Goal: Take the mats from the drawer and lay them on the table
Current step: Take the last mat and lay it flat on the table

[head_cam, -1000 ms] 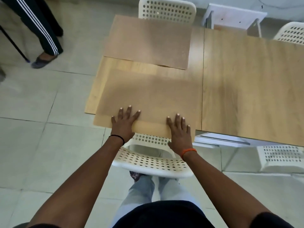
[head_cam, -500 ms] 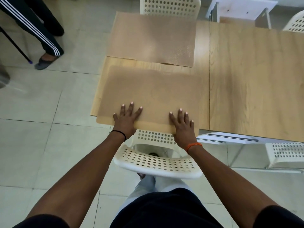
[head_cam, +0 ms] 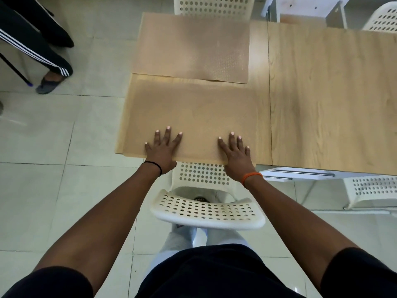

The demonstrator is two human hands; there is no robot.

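Two tan mats lie on the left end of the wooden table (head_cam: 330,100). The near mat (head_cam: 193,112) reaches the table's front edge. My left hand (head_cam: 162,148) presses flat on its front left part, fingers spread. My right hand (head_cam: 235,154) presses flat on its front right part, fingers straight. The far mat (head_cam: 193,48) lies behind it, its left edge hanging a little past the table's side. No drawer is in view.
A white perforated chair (head_cam: 206,209) stands between me and the table. More white chairs stand at the far side (head_cam: 212,6), far right (head_cam: 382,18) and right (head_cam: 373,190). A person's legs (head_cam: 36,50) are on the tiled floor at the left.
Both hands have slid the near mat forward onto the table, so its front edge no longer overhangs as much. The far mat has not moved.
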